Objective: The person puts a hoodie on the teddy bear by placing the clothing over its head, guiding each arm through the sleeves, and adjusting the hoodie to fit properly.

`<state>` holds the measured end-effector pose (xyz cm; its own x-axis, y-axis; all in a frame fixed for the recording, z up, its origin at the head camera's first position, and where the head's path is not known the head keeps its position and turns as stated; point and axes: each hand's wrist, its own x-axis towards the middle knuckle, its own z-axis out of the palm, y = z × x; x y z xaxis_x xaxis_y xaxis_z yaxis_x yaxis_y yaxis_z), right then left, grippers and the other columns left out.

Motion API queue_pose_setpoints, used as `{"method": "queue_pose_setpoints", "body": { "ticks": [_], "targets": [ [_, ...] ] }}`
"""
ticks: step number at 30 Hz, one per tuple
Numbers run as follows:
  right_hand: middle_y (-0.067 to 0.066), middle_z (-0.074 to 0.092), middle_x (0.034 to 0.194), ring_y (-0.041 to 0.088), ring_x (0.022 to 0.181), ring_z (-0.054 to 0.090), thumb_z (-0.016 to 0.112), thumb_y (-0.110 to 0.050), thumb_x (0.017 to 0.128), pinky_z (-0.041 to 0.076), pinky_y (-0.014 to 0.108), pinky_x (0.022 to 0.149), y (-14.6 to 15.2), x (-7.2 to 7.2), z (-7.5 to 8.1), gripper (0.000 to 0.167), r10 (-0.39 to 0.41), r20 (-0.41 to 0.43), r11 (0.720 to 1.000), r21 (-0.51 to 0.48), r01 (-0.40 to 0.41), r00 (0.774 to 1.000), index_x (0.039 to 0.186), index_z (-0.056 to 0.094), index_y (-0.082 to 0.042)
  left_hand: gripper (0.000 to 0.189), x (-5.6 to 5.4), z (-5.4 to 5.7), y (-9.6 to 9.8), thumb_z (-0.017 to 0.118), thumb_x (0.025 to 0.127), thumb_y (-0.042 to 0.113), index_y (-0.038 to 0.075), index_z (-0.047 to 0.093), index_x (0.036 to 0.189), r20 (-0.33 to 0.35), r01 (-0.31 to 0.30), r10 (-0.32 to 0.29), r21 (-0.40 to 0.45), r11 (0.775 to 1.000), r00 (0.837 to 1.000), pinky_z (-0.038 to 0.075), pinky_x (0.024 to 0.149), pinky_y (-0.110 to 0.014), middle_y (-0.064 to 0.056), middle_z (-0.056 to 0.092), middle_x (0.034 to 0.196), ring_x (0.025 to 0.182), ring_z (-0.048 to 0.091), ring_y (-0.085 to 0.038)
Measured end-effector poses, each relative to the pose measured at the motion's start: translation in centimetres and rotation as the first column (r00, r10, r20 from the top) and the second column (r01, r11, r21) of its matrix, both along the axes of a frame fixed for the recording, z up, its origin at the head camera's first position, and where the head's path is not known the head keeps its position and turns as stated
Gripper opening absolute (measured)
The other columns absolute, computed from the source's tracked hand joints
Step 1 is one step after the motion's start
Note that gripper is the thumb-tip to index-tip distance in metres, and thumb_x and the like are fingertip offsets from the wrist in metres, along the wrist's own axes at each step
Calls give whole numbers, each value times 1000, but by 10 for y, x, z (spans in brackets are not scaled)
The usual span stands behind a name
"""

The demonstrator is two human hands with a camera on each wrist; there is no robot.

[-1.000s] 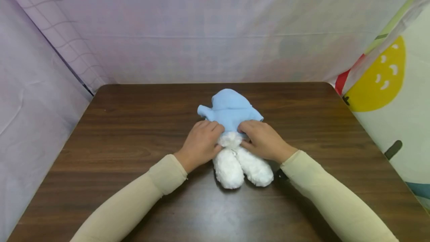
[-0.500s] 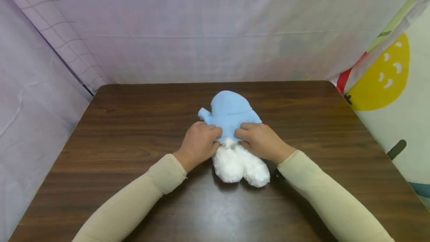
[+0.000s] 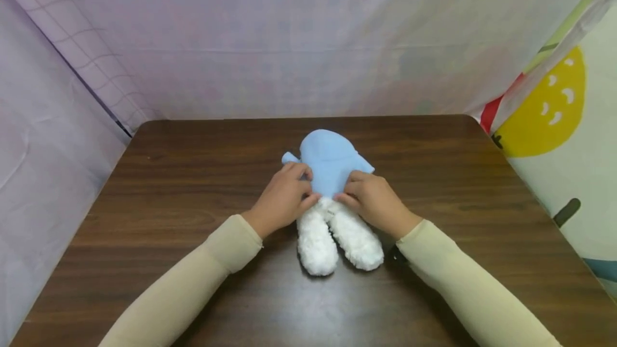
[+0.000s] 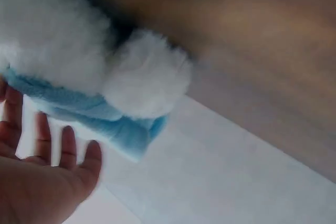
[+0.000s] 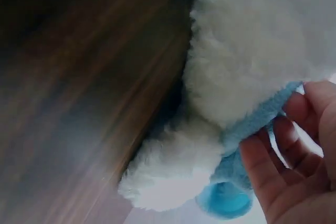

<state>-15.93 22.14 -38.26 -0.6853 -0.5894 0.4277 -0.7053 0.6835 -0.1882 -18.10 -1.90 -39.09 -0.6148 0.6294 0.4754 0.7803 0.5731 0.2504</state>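
Observation:
A white fluffy plush toy (image 3: 318, 240) lies on the table with its two legs toward me. A light blue shirt (image 3: 330, 162) covers its upper part, and its head is hidden. My left hand (image 3: 284, 197) holds the shirt's hem at the left; in the left wrist view several of its fingers (image 4: 68, 148) extend loosely away from the cloth. My right hand (image 3: 378, 200) pinches the hem on the other side, thumb on the white fur. Its curled fingers (image 5: 257, 156) touch the blue cloth in the right wrist view.
The brown wood-grain table (image 3: 193, 175) has rounded far corners. Pale fabric curtains (image 3: 289, 42) hang behind it and at the left. A printed curtain with a yellow fruit (image 3: 549, 106) hangs along the right side.
The plush's legs have spread apart and shifted slightly left. The shirt's back lies smoother and its hem sits lower. My left fingers have loosened and moved slightly up; both thumbs lie nearer the middle.

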Motion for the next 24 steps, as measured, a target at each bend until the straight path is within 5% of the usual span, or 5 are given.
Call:
{"method": "queue_pose_setpoints", "body": {
  "ticks": [2,5,10,15,24],
  "targets": [
    [3,53,87,15,71,51,78,-26,87,47,31,63,-1,-2,-1,23,-47,18,999,0,47,999,82,65,-8,23,-2,3,2,77,88,31,10,68,89,32,-35,36,-29,999,999,43,92,-43,-8,52,115,109,48,-28],
    [14,52,110,28,95,54,81,-33,84,50,41,79,-1,-5,1,43,-109,10,993,43,108,994,108,61,-3,47,-5,9,4,78,87,38,11,62,122,85,-71,79,-98,993,993,37,106,-50,-16,45,137,130,39,-37],
    [26,28,153,45,141,26,81,-41,82,36,61,104,-3,-10,11,90,-166,46,976,152,157,985,149,38,0,83,-11,20,7,71,91,44,11,31,156,238,-40,96,-231,972,967,17,115,-59,-19,15,162,148,12,-41],
    [21,29,156,40,144,25,78,-43,85,35,61,105,-6,-15,18,91,-179,155,966,214,144,972,152,35,0,85,-16,24,8,68,93,42,14,22,159,365,1,102,-272,962,925,14,115,-60,-11,16,164,149,17,-31],
    [14,55,136,36,128,43,80,-47,81,43,59,94,-3,-23,16,74,-190,159,969,191,159,969,136,55,-5,79,-20,22,9,71,92,38,6,34,154,350,14,68,-226,974,934,22,115,-55,-11,42,149,138,39,-29]
  ]
}}
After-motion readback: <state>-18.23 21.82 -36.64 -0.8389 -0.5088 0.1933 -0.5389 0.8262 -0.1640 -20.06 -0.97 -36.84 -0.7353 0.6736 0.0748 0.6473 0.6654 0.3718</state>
